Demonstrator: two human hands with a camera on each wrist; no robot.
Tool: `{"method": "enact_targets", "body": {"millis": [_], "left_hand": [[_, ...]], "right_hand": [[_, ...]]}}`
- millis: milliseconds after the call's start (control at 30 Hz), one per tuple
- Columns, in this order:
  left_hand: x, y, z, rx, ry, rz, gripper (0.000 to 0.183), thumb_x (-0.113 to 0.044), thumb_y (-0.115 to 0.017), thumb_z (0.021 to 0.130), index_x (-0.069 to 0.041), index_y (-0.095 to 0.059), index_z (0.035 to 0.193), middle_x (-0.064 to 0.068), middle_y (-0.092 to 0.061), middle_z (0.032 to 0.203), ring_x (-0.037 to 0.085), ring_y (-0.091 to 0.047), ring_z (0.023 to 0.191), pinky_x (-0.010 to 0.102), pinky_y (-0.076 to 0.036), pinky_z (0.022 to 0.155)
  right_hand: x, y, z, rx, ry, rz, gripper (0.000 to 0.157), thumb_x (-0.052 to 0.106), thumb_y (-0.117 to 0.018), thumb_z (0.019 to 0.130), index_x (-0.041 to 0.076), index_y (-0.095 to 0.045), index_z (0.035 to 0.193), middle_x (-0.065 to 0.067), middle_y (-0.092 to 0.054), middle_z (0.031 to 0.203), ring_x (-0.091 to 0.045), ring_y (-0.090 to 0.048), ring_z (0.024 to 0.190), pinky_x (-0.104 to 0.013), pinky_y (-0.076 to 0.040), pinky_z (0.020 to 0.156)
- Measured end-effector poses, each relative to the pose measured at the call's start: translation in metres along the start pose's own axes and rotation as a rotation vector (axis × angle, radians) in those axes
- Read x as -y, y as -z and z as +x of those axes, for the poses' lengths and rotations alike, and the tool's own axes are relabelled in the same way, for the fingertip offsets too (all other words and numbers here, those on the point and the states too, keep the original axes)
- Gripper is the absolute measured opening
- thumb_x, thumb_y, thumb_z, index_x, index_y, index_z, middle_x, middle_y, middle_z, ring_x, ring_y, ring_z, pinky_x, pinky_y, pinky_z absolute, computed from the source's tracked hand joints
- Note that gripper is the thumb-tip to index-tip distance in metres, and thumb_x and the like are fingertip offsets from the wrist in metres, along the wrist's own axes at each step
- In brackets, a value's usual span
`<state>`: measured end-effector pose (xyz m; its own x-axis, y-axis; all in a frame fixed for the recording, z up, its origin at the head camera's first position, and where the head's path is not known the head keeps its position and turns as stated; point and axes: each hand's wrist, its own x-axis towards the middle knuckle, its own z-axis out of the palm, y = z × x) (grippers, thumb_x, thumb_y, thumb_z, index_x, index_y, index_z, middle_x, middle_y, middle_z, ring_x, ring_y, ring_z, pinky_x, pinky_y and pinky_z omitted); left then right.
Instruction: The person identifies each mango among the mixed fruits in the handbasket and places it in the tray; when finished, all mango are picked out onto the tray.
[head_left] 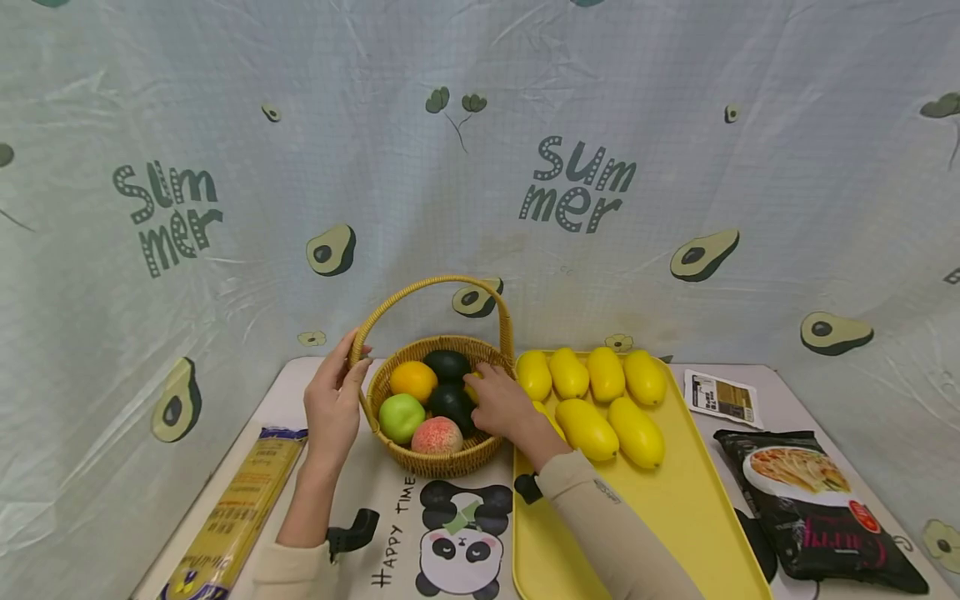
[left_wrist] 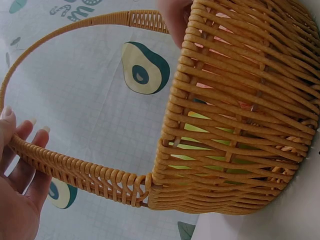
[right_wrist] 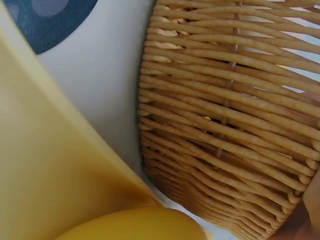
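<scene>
A wicker basket (head_left: 480, 457) holds an orange (head_left: 413, 383), a green apple (head_left: 401, 418), a peach (head_left: 437, 436) and two dark avocados (head_left: 447, 367). My left hand (head_left: 333, 404) grips the left side of its arched handle (left_wrist: 85, 172), fingers behind and thumb in front. Over the basket's right rim reaches my right hand (head_left: 502, 404), its curled fingers on a yellow mango (head_left: 472, 388) that they mostly cover. In the right wrist view the basket's woven side hides most of that hand. Several more mangoes (head_left: 587, 429) lie on the yellow tray (head_left: 645, 533).
The tray stands close against the basket's right side. Further right lie a small white-and-brown packet (head_left: 722, 398) and a black curry noodle bag (head_left: 817, 508). A long yellow pasta pack (head_left: 240, 512) is at the left. Behind hangs a printed curtain (head_left: 420, 192).
</scene>
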<state>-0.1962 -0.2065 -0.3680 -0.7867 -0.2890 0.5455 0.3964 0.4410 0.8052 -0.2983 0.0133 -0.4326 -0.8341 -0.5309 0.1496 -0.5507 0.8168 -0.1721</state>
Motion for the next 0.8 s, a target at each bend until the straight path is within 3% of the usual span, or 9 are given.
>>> {"method": "enact_targets", "body": {"millis": [167, 367, 633, 800], "left_hand": [[-0.002, 0.000, -0.001, -0.009, 0.000, 0.009, 0.043, -0.012, -0.054, 0.102, -0.018, -0.053, 0.145, 0.011, -0.066, 0.122, -0.005, -0.053, 0.105, 0.004, -0.041, 0.091], [0.001, -0.001, -0.001, -0.012, 0.003, 0.018, 0.044, -0.012, -0.054, 0.102, -0.020, -0.052, 0.146, 0.009, -0.065, 0.123, -0.007, -0.052, 0.106, 0.004, -0.041, 0.092], [0.028, -0.004, 0.006, -0.022, 0.006, 0.013, 0.045, -0.011, -0.055, 0.102, -0.024, -0.052, 0.145, 0.008, -0.065, 0.124, -0.005, -0.054, 0.109, 0.003, -0.041, 0.093], [0.015, -0.003, 0.003, -0.015, 0.006, 0.008, 0.045, -0.011, -0.054, 0.102, -0.021, -0.052, 0.146, 0.009, -0.065, 0.124, -0.004, -0.054, 0.110, 0.003, -0.041, 0.094]], "right_hand": [[-0.002, 0.001, -0.002, -0.084, 0.039, 0.011, 0.051, 0.015, -0.064, 0.086, 0.010, -0.059, 0.136, -0.016, -0.053, 0.143, -0.034, -0.051, 0.131, -0.045, -0.042, 0.112], [-0.004, 0.007, -0.015, -0.137, 0.022, 0.157, 0.054, 0.012, -0.060, 0.085, 0.013, -0.057, 0.139, -0.014, -0.050, 0.148, -0.033, -0.047, 0.136, -0.046, -0.040, 0.114], [-0.007, 0.013, -0.032, -0.238, 0.039, 0.247, 0.055, 0.012, -0.061, 0.082, 0.015, -0.059, 0.138, -0.012, -0.051, 0.146, -0.031, -0.051, 0.131, -0.045, -0.046, 0.109], [-0.014, 0.021, -0.039, -0.270, 0.029, 0.313, 0.056, 0.011, -0.063, 0.081, 0.016, -0.060, 0.137, -0.007, -0.053, 0.143, -0.028, -0.054, 0.127, -0.043, -0.049, 0.105]]}}
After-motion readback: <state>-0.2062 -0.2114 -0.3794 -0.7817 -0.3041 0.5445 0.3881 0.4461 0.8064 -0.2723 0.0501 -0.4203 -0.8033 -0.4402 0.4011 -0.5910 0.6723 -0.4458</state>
